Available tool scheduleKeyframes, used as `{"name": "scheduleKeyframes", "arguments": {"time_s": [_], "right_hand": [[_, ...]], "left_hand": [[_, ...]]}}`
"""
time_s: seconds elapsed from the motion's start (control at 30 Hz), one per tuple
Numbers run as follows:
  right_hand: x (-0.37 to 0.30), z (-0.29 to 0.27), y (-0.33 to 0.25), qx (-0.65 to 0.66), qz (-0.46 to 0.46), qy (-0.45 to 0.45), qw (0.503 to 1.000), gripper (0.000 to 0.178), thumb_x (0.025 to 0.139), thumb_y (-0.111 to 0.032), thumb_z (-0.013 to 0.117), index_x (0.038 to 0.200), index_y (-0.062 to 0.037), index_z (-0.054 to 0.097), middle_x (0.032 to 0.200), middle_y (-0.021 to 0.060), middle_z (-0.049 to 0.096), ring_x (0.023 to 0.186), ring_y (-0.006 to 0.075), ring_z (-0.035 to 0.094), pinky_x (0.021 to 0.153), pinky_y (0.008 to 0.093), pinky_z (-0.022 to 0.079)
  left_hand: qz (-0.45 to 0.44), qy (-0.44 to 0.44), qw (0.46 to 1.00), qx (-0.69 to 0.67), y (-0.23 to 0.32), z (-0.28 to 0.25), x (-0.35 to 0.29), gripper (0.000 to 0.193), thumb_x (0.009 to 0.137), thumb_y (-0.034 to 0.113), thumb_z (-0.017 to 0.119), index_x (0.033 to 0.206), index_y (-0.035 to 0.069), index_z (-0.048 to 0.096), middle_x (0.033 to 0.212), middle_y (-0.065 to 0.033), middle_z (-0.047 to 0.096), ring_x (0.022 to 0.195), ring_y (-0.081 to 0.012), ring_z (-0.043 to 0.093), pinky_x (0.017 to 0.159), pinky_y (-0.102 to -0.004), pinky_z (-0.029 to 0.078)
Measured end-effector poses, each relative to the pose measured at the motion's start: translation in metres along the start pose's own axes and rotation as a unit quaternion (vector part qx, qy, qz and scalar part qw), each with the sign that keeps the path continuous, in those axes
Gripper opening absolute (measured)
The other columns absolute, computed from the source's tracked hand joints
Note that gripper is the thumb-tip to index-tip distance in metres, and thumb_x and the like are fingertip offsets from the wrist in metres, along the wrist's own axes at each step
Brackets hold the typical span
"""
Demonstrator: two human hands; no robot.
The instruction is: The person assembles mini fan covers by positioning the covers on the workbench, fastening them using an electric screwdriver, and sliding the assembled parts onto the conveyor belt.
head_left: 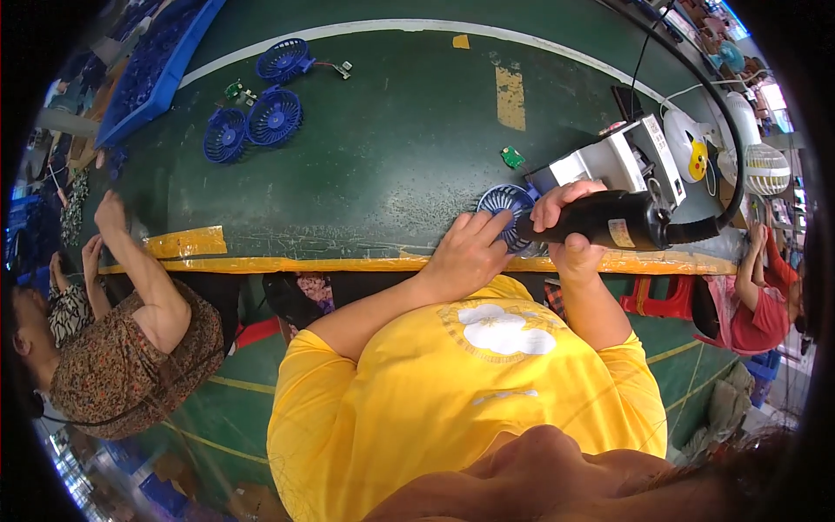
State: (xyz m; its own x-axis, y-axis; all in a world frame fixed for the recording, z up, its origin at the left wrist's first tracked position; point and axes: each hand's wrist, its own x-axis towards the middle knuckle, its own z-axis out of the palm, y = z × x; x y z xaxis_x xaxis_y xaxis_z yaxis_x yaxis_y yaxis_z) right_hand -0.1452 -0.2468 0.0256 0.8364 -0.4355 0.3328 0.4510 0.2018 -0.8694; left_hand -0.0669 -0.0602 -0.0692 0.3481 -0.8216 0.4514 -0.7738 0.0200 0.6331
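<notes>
Right of centre, your left hand (470, 250) holds a round blue plastic fan cage (504, 204); your right hand (570, 224) grips a black cylindrical tool (622, 219).

Your head camera, the left of a side-by-side pair, looks down from above your shirt (417, 383), which fills the lower middle at close range. It faces out across the table (374, 139); your left hand (472, 250) and right hand (570, 228) lie farther off, near mid-view. Fisheye breadth bends edges and catches the left co-worker (139, 365) and right co-worker (759, 317) toward the rim.
</notes>
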Motion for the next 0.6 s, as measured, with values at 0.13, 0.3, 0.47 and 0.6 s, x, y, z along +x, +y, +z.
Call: {"name": "scheduleKeyframes", "arguments": {"time_s": [0.13, 0.3, 0.47, 0.6], "right_hand": [[-0.010, -0.003, -0.007, -0.023, -0.027, -0.024, 0.999, 0.076, 0.092, -0.039, 0.105, 0.141, -0.0005, 0.061, 0.100, 0.0123, 0.072, 0.091, 0.0247, 0.074, 0.085, 0.0391, 0.063], [-0.005, -0.024, -0.063, -0.022, -0.025, 0.039, 0.999, 0.089, 0.097, -0.057, 0.095, 0.154, -0.0021, 0.055, 0.096, 0.0094, 0.069, 0.084, 0.0250, 0.072, 0.081, 0.0435, 0.061], [0.007, -0.027, -0.133, -0.097, -0.131, 0.106, 0.981, 0.089, 0.095, -0.067, 0.093, 0.149, -0.0066, 0.058, 0.099, 0.0056, 0.067, 0.086, 0.0220, 0.069, 0.087, 0.0420, 0.058], [0.007, -0.033, -0.121, -0.121, -0.116, 0.093, 0.981, 0.077, 0.098, -0.059, 0.095, 0.142, -0.0067, 0.060, 0.101, 0.0086, 0.069, 0.090, 0.0250, 0.069, 0.088, 0.0437, 0.058]], "left_hand": [[0.004, 0.008, 1.000, 0.003, 0.007, 0.006, -0.001, 0.023, 0.089, 0.021, 0.091, 0.093, 0.002, 0.078, 0.153, -0.0189, 0.070, 0.128, -0.0351, 0.066, 0.104, -0.0499, 0.052], [0.016, 0.010, 1.000, 0.016, 0.018, 0.009, -0.006, 0.022, 0.090, 0.019, 0.090, 0.094, 0.002, 0.077, 0.155, -0.0197, 0.070, 0.126, -0.0354, 0.067, 0.105, -0.0501, 0.052], [0.033, 0.009, 0.999, 0.036, 0.031, 0.012, -0.009, 0.020, 0.092, 0.017, 0.088, 0.098, 0.002, 0.077, 0.153, -0.0199, 0.070, 0.123, -0.0356, 0.069, 0.103, -0.0503, 0.053], [0.041, 0.017, 0.998, 0.048, 0.030, 0.014, -0.014, 0.019, 0.093, 0.014, 0.087, 0.101, 0.001, 0.077, 0.149, -0.0199, 0.070, 0.122, -0.0358, 0.069, 0.102, -0.0502, 0.054]]}}
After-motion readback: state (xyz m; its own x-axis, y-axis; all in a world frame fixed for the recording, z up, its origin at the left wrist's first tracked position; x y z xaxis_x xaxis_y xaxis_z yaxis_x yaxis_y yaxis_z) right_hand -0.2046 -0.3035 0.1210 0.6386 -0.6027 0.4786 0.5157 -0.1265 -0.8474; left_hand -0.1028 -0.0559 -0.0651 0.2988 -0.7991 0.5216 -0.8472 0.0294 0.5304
